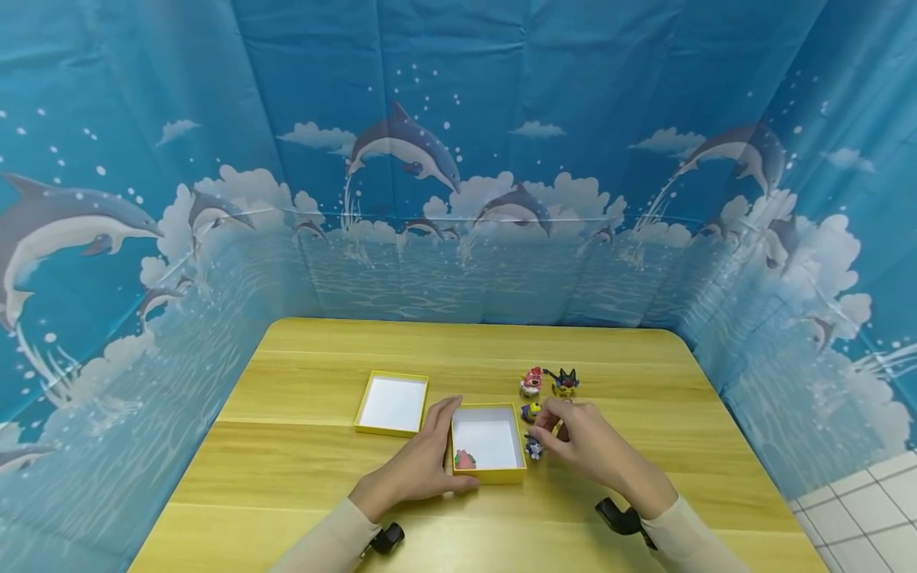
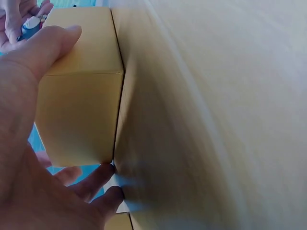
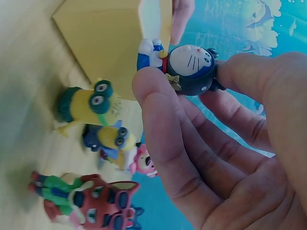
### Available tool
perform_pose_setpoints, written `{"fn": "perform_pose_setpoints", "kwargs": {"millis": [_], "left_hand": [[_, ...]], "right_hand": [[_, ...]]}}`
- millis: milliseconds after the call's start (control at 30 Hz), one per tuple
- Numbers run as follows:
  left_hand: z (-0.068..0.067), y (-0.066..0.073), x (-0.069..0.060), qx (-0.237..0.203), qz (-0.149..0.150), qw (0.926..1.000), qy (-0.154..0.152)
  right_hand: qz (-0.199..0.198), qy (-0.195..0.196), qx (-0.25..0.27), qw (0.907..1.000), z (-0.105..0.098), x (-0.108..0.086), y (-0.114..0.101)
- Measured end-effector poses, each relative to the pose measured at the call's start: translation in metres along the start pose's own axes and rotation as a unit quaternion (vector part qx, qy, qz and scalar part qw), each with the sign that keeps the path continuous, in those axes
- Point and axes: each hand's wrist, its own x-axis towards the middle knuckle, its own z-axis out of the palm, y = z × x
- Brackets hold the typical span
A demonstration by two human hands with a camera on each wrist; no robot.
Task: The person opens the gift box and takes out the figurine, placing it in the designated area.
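Observation:
My left hand (image 1: 415, 469) grips the left side of an open yellow box (image 1: 494, 477), its thumb along the near wall and its fingers on the left and far sides. A pink figurine (image 1: 465, 459) lies inside, in the near left corner. My right hand (image 1: 591, 446) pinches a blue-and-white Doraemon figurine (image 3: 189, 64) between thumb and fingers, just right of the box. In the right wrist view the figurine is tipped sideways, with its face showing. The box's outer walls (image 2: 79, 115) fill the left wrist view, with my left thumb pressed on one.
A shallow yellow lid (image 1: 392, 430) with a white inside lies left of the box. Beyond my right hand stand a pink figurine (image 1: 531, 383) and a black-eared one (image 1: 565, 383). Two minion figurines (image 3: 86, 105) and a red fox-like figurine (image 3: 96, 199) are nearby.

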Motion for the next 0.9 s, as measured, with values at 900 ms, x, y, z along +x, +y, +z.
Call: {"fn": "perform_pose_setpoints", "kwargs": {"millis": [900], "left_hand": [[-0.001, -0.005, -0.002, -0.025, -0.015, 0.9993, -0.022]], "right_hand": [[0.039, 0.021, -0.040, 0.9982, 0.044, -0.026, 0.013]]}}
